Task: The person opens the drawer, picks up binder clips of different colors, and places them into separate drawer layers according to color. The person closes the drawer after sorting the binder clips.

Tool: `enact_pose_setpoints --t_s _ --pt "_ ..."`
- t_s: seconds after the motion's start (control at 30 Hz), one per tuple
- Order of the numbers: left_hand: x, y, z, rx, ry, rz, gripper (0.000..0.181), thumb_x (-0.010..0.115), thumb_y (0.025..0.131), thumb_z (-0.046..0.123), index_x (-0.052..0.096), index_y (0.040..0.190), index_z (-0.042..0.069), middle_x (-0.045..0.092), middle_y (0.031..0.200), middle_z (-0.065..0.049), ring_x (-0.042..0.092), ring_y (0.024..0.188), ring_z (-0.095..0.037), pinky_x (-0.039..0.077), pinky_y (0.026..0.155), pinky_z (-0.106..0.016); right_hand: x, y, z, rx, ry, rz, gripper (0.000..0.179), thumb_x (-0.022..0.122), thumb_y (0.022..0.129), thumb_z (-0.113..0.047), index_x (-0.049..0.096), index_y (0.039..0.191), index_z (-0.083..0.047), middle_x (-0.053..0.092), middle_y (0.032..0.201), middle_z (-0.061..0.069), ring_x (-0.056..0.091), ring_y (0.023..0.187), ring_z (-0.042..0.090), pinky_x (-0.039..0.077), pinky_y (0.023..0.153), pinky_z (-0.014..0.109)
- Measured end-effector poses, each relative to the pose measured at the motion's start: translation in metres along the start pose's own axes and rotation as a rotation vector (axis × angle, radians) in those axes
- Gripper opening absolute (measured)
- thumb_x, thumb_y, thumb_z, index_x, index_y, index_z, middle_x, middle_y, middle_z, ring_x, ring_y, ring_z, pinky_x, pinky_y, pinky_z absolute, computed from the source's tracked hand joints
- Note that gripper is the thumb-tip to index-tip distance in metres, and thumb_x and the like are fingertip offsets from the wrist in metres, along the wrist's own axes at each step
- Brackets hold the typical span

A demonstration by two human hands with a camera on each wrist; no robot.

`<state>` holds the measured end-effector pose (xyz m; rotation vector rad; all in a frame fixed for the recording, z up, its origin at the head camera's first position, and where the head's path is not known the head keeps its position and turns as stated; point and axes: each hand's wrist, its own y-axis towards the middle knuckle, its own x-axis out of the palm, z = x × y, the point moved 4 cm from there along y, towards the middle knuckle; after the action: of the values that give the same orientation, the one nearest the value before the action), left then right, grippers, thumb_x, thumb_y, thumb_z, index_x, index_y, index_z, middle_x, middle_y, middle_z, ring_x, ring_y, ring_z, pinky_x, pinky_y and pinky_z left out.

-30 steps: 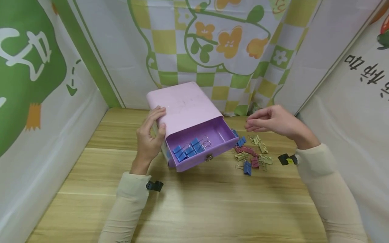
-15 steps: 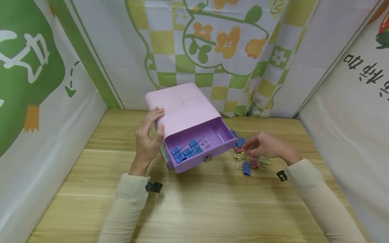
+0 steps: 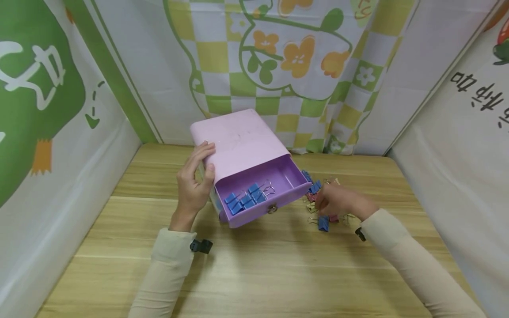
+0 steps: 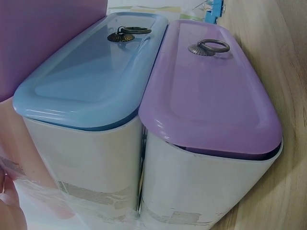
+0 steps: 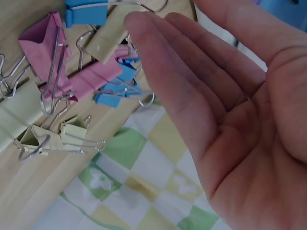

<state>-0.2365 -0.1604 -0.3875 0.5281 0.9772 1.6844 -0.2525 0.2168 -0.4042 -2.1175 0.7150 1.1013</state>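
Note:
In the head view my left hand (image 3: 195,181) rests on the upper left edge of a pink drawer box (image 3: 242,139). Its fingers and thumb lie against the pink shell. The top purple drawer (image 3: 286,170) is pulled out, with several blue binder clips (image 3: 247,201) lying in its left part. My right hand (image 3: 339,201) is low over a pile of binder clips to the right of the drawer. In the right wrist view the fingers are extended, tips close to a yellow binder clip (image 5: 105,40) and a blue binder clip (image 5: 86,14). Nothing shows in the palm.
Below the open drawer, a blue drawer (image 4: 96,67) and a lower purple drawer (image 4: 206,91) are closed. Pink binder clips (image 5: 93,79) and more yellow clips lie in the pile on the wooden table (image 3: 258,274). A patterned curtain (image 3: 270,101) hangs behind.
My right hand has come down from above the back of the pile and moved towards the front, over the clips. The left hand and the drawer box stay put.

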Motion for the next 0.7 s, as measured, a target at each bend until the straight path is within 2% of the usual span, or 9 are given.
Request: enact_pose_setpoints --t_s 0.03,0.13,0.23,0.3,0.47,0.53,0.57,0.63,0.7 --pt "0.0 0.0 0.0 0.0 -0.001 0.0 0.04 0.057 0.096 0.021 0.072 0.129 0.004 0.07 0.141 -0.012 0.056 0.146 -0.03 0.042 0.129 -0.042 0.001 0.001 -0.002 -0.017 -0.012 -0.011 0.003 0.079 0.086 -0.002 0.079 0.083 0.0 0.077 0.079 0.003 0.066 0.07 0.006 0.062 0.066 0.025" --pt "0.0 0.0 0.0 0.0 0.0 0.002 0.04 0.057 0.096 0.021 0.073 0.129 0.004 0.07 0.141 -0.012 0.056 0.146 -0.03 0.042 0.129 -0.042 0.006 0.004 -0.005 -0.038 -0.024 -0.037 0.017 0.079 0.085 0.001 0.073 0.069 -0.003 0.064 0.065 -0.004 0.05 0.059 0.002 0.049 0.056 0.018" --pt "0.0 0.0 -0.001 0.002 0.004 0.0 0.041 0.057 0.096 0.021 0.073 0.129 0.004 0.07 0.141 -0.012 0.056 0.146 -0.03 0.042 0.129 -0.042 0.009 0.006 -0.006 -0.01 -0.03 -0.068 0.019 0.079 0.085 0.001 0.072 0.068 -0.003 0.06 0.063 -0.007 0.047 0.058 0.001 0.045 0.055 0.015" --pt "0.0 0.0 -0.001 0.004 0.004 0.0 0.041 0.057 0.096 0.021 0.073 0.129 0.004 0.07 0.141 -0.012 0.056 0.146 -0.03 0.042 0.129 -0.042 0.01 0.007 -0.005 0.016 -0.04 -0.08 0.012 0.08 0.085 0.0 0.077 0.074 -0.002 0.066 0.067 -0.006 0.051 0.06 0.001 0.05 0.057 0.016" --pt "0.0 0.0 -0.001 0.001 0.0 0.002 0.041 0.057 0.096 0.021 0.073 0.129 0.003 0.07 0.141 -0.012 0.056 0.146 -0.03 0.042 0.129 -0.043 0.012 0.01 -0.001 0.05 -0.032 -0.12 0.008 0.08 0.088 -0.004 0.083 0.08 -0.005 0.072 0.069 -0.003 0.054 0.057 0.002 0.051 0.057 0.017" --pt "0.0 0.0 -0.001 -0.001 -0.002 0.003 0.041 0.057 0.096 0.022 0.073 0.129 0.004 0.07 0.141 -0.012 0.056 0.146 -0.03 0.042 0.129 -0.043 0.014 0.011 0.0 0.066 0.016 -0.157 0.012 0.079 0.09 -0.006 0.083 0.079 -0.007 0.071 0.065 0.0 0.05 0.052 0.004 0.047 0.052 0.017" --pt "0.0 0.0 -0.001 -0.002 -0.001 0.002 0.041 0.057 0.096 0.022 0.073 0.129 0.004 0.07 0.141 -0.012 0.056 0.146 -0.03 0.042 0.129 -0.043 0.014 0.011 0.001 0.075 0.035 -0.169 0.011 0.079 0.09 -0.007 0.084 0.081 -0.009 0.073 0.067 0.001 0.052 0.052 0.004 0.048 0.052 0.016" --pt "0.0 0.0 -0.001 -0.003 -0.002 0.001 0.041 0.057 0.096 0.022 0.073 0.129 0.004 0.07 0.141 -0.012 0.056 0.146 -0.029 0.042 0.129 -0.043 0.017 0.011 0.003 0.099 0.101 -0.208 0.009 0.078 0.091 -0.008 0.085 0.086 -0.009 0.078 0.073 0.003 0.063 0.055 0.007 0.057 0.054 0.021" --pt "0.0 0.0 -0.001 -0.004 -0.003 0.0 0.041 0.057 0.096 0.022 0.073 0.129 0.004 0.07 0.141 -0.012 0.055 0.146 -0.029 0.041 0.129 -0.043 0.022 0.011 0.006 0.133 0.213 -0.268 0.01 0.075 0.094 -0.008 0.084 0.092 -0.006 0.081 0.081 0.007 0.073 0.064 0.013 0.065 0.061 0.026"
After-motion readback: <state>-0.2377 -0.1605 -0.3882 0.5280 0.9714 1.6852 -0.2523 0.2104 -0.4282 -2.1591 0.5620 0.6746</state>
